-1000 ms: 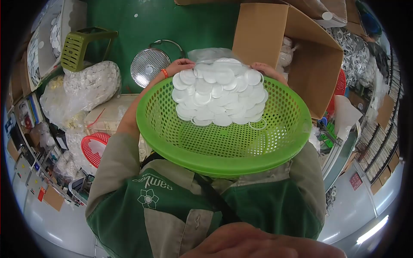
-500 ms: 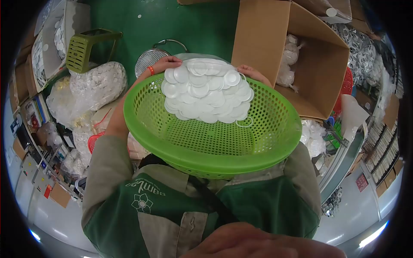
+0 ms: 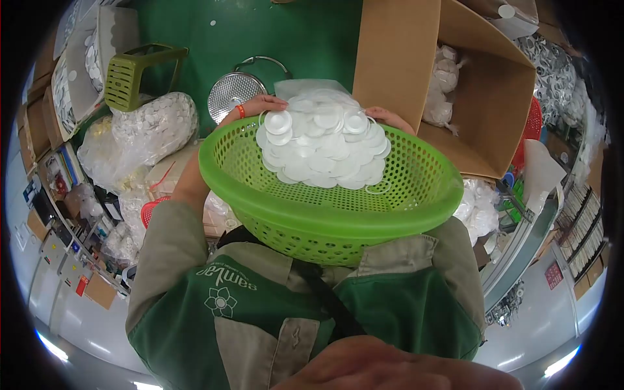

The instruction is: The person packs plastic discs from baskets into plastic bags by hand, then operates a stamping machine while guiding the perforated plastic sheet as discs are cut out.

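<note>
Green basket, white discs inside — left hand, right hand at far rim — finger grip unclear.

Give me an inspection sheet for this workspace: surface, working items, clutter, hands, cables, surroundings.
Surface: green floor, one small white disc lying on it.
Working items: green perforated basket, tilted; heap of white discs at its far side, clear plastic behind.
Clutter: olive stool, bagged discs, round metal strainer, open carton with white bundles inside.
Hands: left and right at the far rim, either side of the heap; exact grip unclear.
Cables: nothing seen.
Surroundings: loaded shelving at both sides, lit lamps.
</note>
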Tool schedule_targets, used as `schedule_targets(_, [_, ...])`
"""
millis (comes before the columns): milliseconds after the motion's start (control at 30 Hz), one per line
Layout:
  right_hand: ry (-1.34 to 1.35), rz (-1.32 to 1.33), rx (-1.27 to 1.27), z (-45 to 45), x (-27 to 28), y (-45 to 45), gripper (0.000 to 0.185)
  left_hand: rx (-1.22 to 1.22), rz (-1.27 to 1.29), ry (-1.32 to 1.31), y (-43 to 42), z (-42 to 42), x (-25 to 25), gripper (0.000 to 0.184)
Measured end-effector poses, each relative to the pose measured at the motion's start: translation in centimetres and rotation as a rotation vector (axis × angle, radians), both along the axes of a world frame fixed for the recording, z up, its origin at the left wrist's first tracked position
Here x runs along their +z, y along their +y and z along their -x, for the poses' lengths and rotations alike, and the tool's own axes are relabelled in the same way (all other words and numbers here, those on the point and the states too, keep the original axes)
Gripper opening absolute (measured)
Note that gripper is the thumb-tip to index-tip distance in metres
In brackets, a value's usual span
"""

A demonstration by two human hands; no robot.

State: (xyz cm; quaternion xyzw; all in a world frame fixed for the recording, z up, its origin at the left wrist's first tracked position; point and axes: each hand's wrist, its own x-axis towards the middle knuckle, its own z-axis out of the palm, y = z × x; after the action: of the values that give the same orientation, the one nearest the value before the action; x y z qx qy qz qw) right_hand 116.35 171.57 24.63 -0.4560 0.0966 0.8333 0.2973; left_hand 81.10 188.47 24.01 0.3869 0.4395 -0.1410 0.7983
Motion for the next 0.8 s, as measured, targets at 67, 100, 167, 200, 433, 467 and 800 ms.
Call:
schedule_targets(67, [-0.087, 0.029, 0.115, -0.9, 1.6, 0.9, 0.017, 0.015, 0.025, 0.038, -0.5, -0.7, -0.6, 0.029])
schedule_targets(100, [-0.079, -0.004, 0.135, -1.4, 1.3, 1.1, 0.018, 0.062, 0.049, 0.026, -0.6, -0.8, -0.8, 0.028])
schedule_targets(167, [-0.11, -0.01, 0.163, -2.6, 1.0, 1.1, 0.018, 0.121, 0.13, 0.006, -0.8, -1.0, -1.5, 0.027])
schedule_targets(200, [-0.136, -0.026, 0.19, -3.0, 1.2, 1.4, 0.019, 0.129, 0.132, 0.008, -1.0, -1.5, -1.2, 0.027])
schedule_targets(433, [-0.197, -0.093, 0.29, -5.0, 3.1, 2.5, 0.013, 0.228, 0.226, -0.062, -2.8, -2.6, -1.1, 0.025])
schedule_targets(467, [-0.178, -0.156, 0.322, -5.2, 3.1, 3.0, 0.012, 0.274, 0.24, -0.08, -3.0, -2.4, -1.1, 0.023])
schedule_targets(800, [-0.112, -0.081, 0.32, -4.9, 2.9, 3.6, 0.011, 0.429, 0.313, -0.083, -4.7, -1.8, -0.8, 0.023])
